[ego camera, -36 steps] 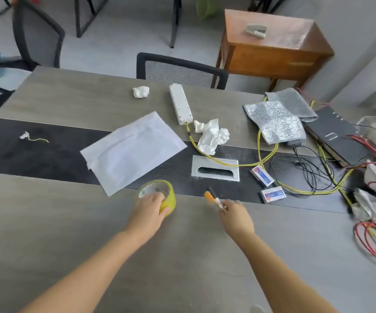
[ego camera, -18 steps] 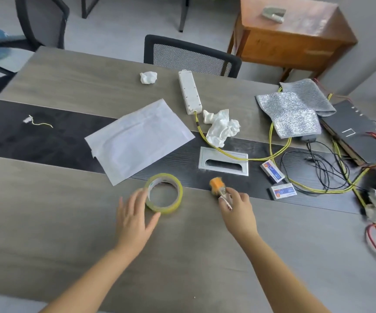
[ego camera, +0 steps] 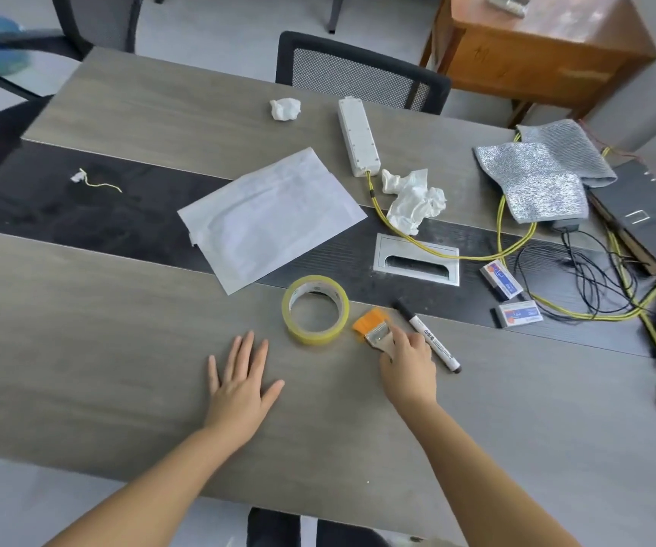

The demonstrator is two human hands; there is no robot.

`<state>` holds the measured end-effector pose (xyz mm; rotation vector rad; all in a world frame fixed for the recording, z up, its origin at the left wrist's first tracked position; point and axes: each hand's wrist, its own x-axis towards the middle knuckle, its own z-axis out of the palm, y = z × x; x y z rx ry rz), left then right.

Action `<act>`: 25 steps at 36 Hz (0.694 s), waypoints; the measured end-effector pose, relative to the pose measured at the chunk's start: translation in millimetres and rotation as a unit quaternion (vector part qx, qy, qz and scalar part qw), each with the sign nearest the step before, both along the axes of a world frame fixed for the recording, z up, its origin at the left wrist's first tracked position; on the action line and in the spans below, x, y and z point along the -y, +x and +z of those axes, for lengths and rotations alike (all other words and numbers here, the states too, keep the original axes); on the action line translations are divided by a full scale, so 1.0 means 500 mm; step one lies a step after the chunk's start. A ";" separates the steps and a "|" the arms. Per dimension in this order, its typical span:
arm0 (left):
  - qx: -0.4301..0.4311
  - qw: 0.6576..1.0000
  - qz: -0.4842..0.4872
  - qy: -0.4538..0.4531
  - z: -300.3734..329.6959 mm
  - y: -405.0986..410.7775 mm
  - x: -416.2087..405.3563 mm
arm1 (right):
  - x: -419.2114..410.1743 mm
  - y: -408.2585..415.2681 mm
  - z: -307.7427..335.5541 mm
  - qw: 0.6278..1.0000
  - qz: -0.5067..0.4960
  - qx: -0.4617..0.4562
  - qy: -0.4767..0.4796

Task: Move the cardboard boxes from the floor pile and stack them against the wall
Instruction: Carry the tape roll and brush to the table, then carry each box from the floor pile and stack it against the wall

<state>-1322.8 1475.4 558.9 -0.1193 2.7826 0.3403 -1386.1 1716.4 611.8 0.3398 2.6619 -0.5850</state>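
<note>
Left hand [ego camera: 241, 392] flat, fingers spread, on table [ego camera: 82, 349] near tape [ego camera: 315, 309]; right hand [ego camera: 407, 363] grips brush [ego camera: 373, 329] beside marker [ego camera: 429, 336].

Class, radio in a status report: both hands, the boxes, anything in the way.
Left hand open, flat on table. Right hand holds brush, beside tape and marker. No boxes in view. Nothing blocking.
</note>
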 end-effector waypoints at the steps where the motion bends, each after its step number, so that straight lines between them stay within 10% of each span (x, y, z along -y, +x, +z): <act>1: -0.003 1.000 0.003 0.008 0.003 -0.002 -0.003 | -0.002 0.003 0.007 1.000 -0.008 0.000 -0.018; 25: -0.134 0.869 0.158 0.450 0.265 0.296 0.097 | -0.049 0.401 0.129 0.942 -0.029 -0.106 -0.318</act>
